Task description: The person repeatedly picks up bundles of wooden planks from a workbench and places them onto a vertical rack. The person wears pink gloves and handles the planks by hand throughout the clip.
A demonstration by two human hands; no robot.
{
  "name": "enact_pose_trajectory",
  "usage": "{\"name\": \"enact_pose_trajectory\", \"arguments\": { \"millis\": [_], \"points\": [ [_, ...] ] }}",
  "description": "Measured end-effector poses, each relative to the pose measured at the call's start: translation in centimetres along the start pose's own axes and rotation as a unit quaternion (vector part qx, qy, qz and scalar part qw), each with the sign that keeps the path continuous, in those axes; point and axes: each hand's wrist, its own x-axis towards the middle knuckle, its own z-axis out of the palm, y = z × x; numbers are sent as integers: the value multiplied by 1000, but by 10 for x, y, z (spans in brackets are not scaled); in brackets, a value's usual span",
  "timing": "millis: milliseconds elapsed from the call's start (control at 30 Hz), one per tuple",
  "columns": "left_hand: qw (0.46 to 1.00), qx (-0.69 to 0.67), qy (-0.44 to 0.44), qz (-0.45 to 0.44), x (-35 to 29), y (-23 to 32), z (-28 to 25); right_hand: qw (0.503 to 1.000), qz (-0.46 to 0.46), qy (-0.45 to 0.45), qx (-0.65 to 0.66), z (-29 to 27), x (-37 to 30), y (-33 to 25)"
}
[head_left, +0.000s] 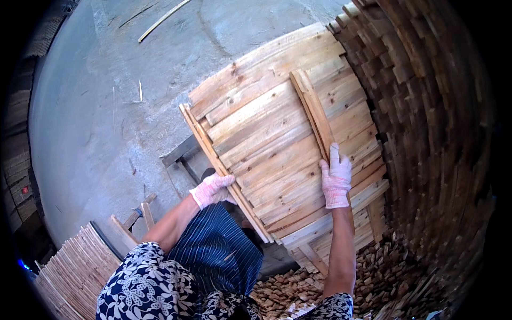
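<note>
A panel of pale pine boards (277, 144) lies side by side in front of me, with knots showing in the wood. Along its left edge runs a narrow wooden strip (213, 160). My left hand (213, 190), in a pinkish-white knit glove, is closed around that strip near its lower half. A second wooden strip (312, 109) lies across the boards further right. Over its lower part is my right hand (337, 178), gloved alike, with the thumb on the strip's left side and the index finger stretched forward along it. The strip reappears below my wrist.
Tall stacks of wooden pieces (426, 133) rise close on the right. More short pieces (298, 285) are piled near me. At lower left stands a bundle of thin slats (80, 266), beside a small wooden frame (146, 216). Scraps, including a long sliver (162, 20), lie on the concrete floor (106, 144).
</note>
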Motion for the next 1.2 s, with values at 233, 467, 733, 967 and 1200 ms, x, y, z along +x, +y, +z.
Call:
{"name": "enact_pose_trajectory", "arguments": {
  "millis": [233,467,733,967,1200],
  "points": [
    [999,-17,40,18,-3,2,25,997,-38,40,-46,-82,150,20],
    [987,-34,154,26,-27,-21,-6,989,16,23,-147,-24,200,29],
    [985,39,163,51,-22,22,30,986,15,38,-165,-28,204,11],
    [983,81,164,31,-22,31,52,983,-67,135,-106,-67,170,-2],
    [989,-40,139,-21,-60,-42,-34,995,46,68,-65,-25,-54,-17]
  ]
}}
